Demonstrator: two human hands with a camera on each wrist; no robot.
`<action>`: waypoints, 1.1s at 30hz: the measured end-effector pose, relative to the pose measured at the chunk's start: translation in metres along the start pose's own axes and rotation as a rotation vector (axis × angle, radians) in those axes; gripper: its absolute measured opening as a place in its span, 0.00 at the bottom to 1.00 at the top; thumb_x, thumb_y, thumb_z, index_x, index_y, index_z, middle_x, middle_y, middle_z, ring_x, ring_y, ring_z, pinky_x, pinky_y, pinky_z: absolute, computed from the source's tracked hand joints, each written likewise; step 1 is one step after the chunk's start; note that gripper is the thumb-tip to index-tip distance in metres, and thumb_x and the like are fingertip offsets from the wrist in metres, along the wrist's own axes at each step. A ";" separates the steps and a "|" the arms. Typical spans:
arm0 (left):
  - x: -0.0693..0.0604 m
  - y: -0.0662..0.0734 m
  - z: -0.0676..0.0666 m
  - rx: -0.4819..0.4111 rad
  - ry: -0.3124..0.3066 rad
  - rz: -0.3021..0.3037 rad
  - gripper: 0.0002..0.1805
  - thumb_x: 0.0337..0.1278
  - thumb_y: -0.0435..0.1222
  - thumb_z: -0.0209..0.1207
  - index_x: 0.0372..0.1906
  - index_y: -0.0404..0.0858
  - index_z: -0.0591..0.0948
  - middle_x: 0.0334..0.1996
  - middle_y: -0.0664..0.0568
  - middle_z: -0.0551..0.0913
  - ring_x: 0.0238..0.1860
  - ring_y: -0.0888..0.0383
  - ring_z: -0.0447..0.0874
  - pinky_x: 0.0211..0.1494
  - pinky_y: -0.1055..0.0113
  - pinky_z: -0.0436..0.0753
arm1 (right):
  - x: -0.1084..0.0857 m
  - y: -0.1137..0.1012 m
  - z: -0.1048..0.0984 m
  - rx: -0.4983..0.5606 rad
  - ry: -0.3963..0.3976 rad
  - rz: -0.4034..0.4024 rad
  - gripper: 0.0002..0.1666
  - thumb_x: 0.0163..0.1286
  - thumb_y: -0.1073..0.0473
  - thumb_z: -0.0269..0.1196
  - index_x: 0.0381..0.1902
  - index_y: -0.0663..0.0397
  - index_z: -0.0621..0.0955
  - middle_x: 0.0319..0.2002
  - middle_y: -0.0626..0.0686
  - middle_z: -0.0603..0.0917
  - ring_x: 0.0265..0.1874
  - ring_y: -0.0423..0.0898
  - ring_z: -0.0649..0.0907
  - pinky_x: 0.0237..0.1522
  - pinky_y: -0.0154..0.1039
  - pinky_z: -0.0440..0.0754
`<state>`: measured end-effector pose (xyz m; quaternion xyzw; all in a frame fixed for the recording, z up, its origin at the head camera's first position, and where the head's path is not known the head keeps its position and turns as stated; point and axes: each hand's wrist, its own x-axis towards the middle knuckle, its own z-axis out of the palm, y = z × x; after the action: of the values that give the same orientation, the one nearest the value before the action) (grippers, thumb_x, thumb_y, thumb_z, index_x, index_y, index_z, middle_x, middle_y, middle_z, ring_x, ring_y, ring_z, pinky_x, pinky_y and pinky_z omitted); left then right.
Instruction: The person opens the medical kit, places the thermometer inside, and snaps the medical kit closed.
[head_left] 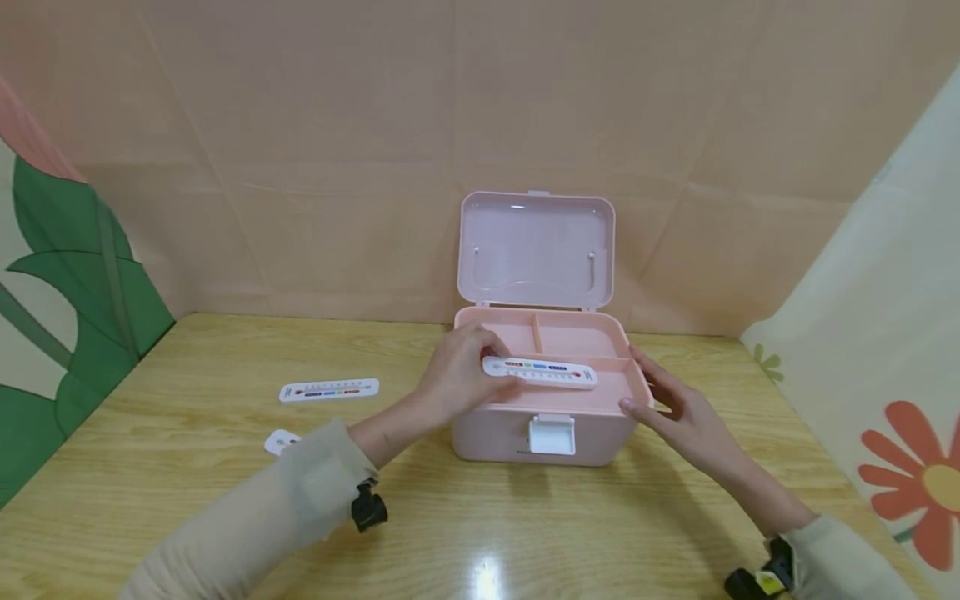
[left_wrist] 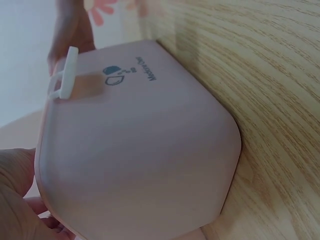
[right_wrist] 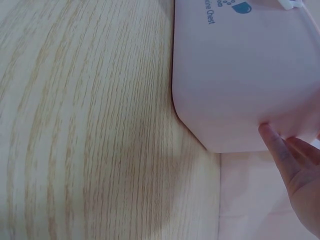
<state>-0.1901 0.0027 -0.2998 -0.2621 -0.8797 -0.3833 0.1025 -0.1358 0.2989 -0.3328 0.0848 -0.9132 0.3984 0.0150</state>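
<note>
- Left sleeve (head_left: pixel 240 508): plain beige cloth is covering most of the forearm, creasing near the cuff.
- Right sleeve (head_left: pixel 847 557): matching beige is showing.
- Left-wrist device (head_left: pixel 368 506): black, is sitting beside the cuff.
- Right-wrist device (head_left: pixel 742 584): black, is bearing a yellow patch (head_left: pixel 770 582).

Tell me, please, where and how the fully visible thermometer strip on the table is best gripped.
Probably pinch the thermometer strip across its long edges, mid-length, from above: it lies flat on the table, narrow, with both edges uncovered.
</note>
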 end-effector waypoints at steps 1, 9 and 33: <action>-0.001 0.000 0.000 0.017 -0.009 0.003 0.15 0.39 0.37 0.75 0.33 0.35 0.84 0.33 0.49 0.81 0.36 0.56 0.76 0.42 0.66 0.76 | 0.000 0.000 0.000 -0.001 0.000 0.003 0.43 0.71 0.47 0.58 0.76 0.36 0.50 0.74 0.63 0.56 0.66 0.68 0.66 0.53 0.57 0.78; -0.001 0.006 0.002 0.160 -0.060 -0.021 0.19 0.40 0.42 0.75 0.35 0.34 0.85 0.32 0.51 0.78 0.34 0.57 0.74 0.39 0.66 0.76 | -0.001 0.003 0.001 0.001 0.006 -0.010 0.43 0.71 0.48 0.58 0.76 0.36 0.50 0.73 0.64 0.57 0.66 0.68 0.66 0.53 0.57 0.78; 0.000 0.012 0.005 0.326 -0.009 0.013 0.13 0.38 0.40 0.74 0.25 0.37 0.83 0.23 0.53 0.74 0.26 0.59 0.70 0.23 0.70 0.69 | 0.001 0.003 0.001 0.004 0.016 -0.028 0.43 0.71 0.49 0.59 0.76 0.38 0.51 0.74 0.62 0.57 0.66 0.68 0.66 0.53 0.56 0.78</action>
<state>-0.1833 0.0129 -0.2955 -0.2493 -0.9289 -0.2338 0.1423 -0.1370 0.3000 -0.3360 0.0945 -0.9109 0.4007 0.0279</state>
